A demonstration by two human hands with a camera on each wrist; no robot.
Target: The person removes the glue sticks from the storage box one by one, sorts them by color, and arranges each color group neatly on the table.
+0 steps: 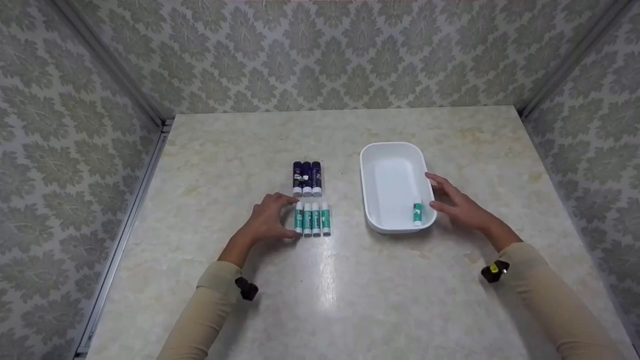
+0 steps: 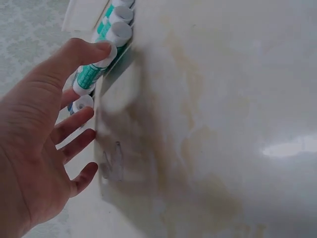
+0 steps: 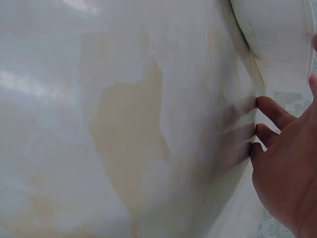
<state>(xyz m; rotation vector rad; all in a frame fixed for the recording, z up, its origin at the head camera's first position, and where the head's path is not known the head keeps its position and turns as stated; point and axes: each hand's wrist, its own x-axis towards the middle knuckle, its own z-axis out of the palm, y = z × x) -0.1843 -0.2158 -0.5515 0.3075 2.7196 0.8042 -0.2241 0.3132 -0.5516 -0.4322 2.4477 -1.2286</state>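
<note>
On table (image 1: pixel 350 280): left hand (image 1: pixel 267 220) pinching leftmost green glue stick (image 1: pixel 299 217); right hand (image 1: pixel 457 202) relaxed beside white tray (image 1: pixel 371 200).

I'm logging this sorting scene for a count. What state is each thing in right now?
Left hand: pinching the leftmost green glue stick of the row.
Other three green sticks: lying side by side on the table.
Three dark blue sticks: lying together, untouched.
White tray: upright, holding one green stick.
Right hand: open, fingers at the tray's right rim.
</note>
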